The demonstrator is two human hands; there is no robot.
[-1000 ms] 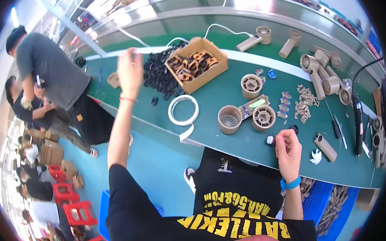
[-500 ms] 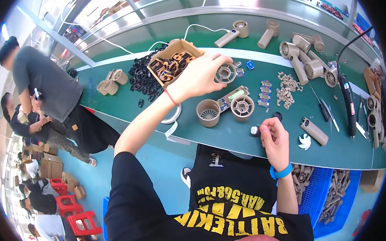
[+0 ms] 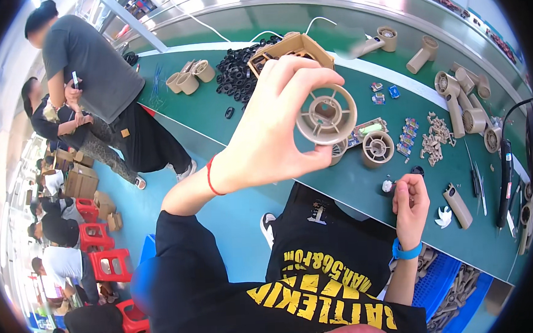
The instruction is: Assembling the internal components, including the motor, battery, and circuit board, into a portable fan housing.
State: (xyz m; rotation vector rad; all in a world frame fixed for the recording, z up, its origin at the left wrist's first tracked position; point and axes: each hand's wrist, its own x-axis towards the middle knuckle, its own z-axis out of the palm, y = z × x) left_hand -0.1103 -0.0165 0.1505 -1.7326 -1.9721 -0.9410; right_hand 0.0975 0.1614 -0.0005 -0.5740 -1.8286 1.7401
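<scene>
Left hand (image 3: 270, 130): fingers clamped around a tan round housing (image 3: 327, 125) above the counter (image 3: 358, 189). Right hand (image 3: 412, 206): fingers curled beside a small white part (image 3: 388, 186); grip cannot be determined.

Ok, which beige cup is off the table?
The spoked beige cup pinched between the left hand's thumb and fingers; the other beige cups rest on the green table.

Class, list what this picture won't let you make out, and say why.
In the head view:
Cardboard box: contents mostly hidden behind the left hand.
Rear beige cup: mostly covered by the held ring housing and that hand.
Small white piece: the right hand hides whether it is pinched.
Circuit boards: components too small.
Blue crate: far end hidden under the table.
</scene>
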